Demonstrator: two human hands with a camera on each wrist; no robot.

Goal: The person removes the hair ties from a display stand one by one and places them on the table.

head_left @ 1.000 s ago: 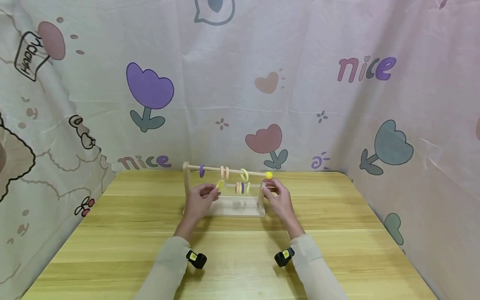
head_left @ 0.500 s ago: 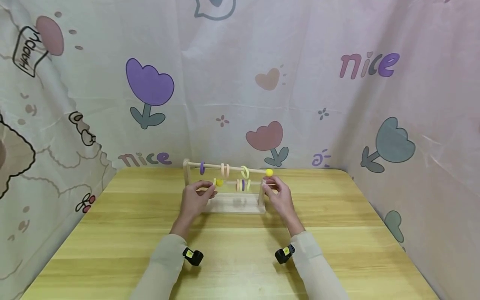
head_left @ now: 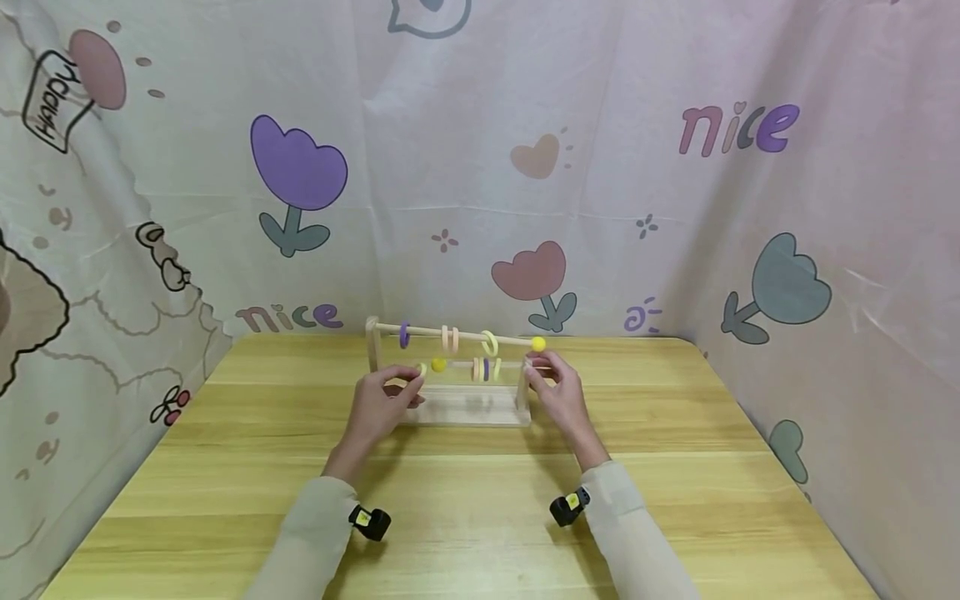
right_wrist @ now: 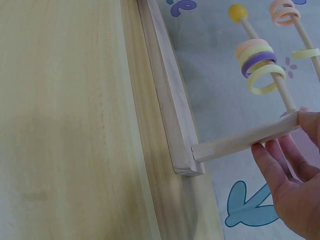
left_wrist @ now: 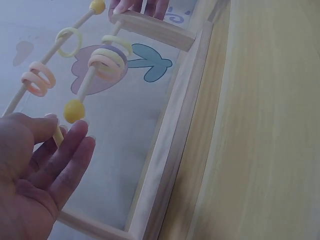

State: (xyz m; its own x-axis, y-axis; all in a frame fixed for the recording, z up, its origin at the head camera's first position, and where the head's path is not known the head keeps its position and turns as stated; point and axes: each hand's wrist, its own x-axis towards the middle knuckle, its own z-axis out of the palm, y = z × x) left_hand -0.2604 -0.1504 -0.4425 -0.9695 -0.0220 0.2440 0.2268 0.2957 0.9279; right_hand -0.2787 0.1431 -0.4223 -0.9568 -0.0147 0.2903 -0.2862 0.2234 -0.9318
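My left hand [head_left: 381, 402] pinches a pale yellow ring [left_wrist: 58, 136] between thumb and fingers, just left of a yellow ball [head_left: 438, 365]. That ball caps the free end of the lower rod [left_wrist: 87, 82] on a wooden rack. Peach, yellow and purple rings [right_wrist: 257, 57] hang together on this rod. At the rack's right side, my right hand [head_left: 558, 392] grips the top of the short upright post [right_wrist: 235, 141], where the lower rod meets it. The upper rod [head_left: 427, 332] carries a purple ring [head_left: 404, 336], two peach rings [left_wrist: 38, 79] and a yellow ring [head_left: 489, 342].
The rack's wooden base [head_left: 472, 406] stands on the wood-grain table [head_left: 480, 517] towards its back edge. Another yellow ball [head_left: 538, 344] caps the upper rod's right end. A printed curtain [head_left: 420, 150] hangs behind and along both sides.
My left hand has drawn the yellow ring leftwards away from the lower rod's ball, which now shows with a gap beside it. My right hand has stayed on the post.
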